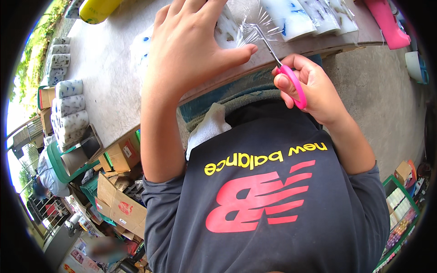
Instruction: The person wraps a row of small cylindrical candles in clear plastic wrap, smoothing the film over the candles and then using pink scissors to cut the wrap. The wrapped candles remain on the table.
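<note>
My left hand (pixel 189 45) lies with fingers spread over a white patterned roll (pixel 226 27) on the table, hiding much of it. Its thumb points right toward bunched clear plastic film (pixel 257 29), which sticks out in creased, fanned strands. In my right hand (pixel 314 84) is a pair of scissors (pixel 299 93) with pink handles, held by the loops at the table's near edge. The blades point up and left into the film; whether they are closed on it is too fine to tell. Beyond the film lie more white rolls (pixel 289 18) with blue and grey marks.
The pale table (pixel 109 50) bears further patterned rolls (pixel 70 104) along its left side and a yellow cylinder (pixel 97 10) at the far left. A pink object (pixel 387 22) stands at the right edge. Cardboard boxes (pixel 122 204) crowd the floor left. A white cloth (pixel 210 125) rests by my lap.
</note>
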The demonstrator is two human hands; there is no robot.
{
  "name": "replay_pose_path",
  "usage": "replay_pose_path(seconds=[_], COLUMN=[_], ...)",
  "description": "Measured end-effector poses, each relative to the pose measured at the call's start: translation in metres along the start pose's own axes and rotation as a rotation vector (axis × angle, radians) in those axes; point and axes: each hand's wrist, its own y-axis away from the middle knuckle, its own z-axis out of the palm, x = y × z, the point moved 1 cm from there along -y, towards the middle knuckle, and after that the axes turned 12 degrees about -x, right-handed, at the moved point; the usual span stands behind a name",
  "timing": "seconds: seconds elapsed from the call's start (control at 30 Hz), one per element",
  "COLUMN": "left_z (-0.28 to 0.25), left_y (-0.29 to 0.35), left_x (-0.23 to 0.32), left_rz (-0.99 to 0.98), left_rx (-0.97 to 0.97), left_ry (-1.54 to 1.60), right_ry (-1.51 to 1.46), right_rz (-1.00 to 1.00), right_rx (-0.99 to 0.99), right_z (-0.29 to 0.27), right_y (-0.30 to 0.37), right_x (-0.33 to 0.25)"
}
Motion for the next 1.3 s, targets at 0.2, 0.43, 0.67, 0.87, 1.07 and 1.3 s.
replay_pose_path(seconds=[0.2, 0.43, 0.67, 0.87, 1.07, 1.3], left_z=[0.004, -0.001, 0.002, 0.005, 0.010, 0.010], left_y=[0.000, 0.001, 0.002, 0.003, 0.002, 0.002], left_x=[-0.007, -0.003, -0.013, -0.018, -0.024, -0.027], left_rz=[0.041, -0.006, 0.071, 0.121, 0.136, 0.094], left_rx=[0.023, -0.015, 0.003, 0.030, 0.050, 0.039], left_ry=[-0.011, -0.014, -0.025, -0.015, -0.012, -0.032], right_ry=[0.005, -0.013, -0.008, 0.094, 0.065, 0.156], right_rz=[-0.024, -0.032, -0.060, 0.009, 0.046, 0.022], right_rx=[0.048, -0.015, 0.061, 0.111, 0.018, 0.102], right_z=[0.006, 0.009, 0.009, 0.010, 0.012, 0.012], right_y=[0.007, 0.009, -0.005, -0.006, 0.018, 0.002], right_x=[0.006, -0.004, -0.019, -0.026, -0.021, -0.037])
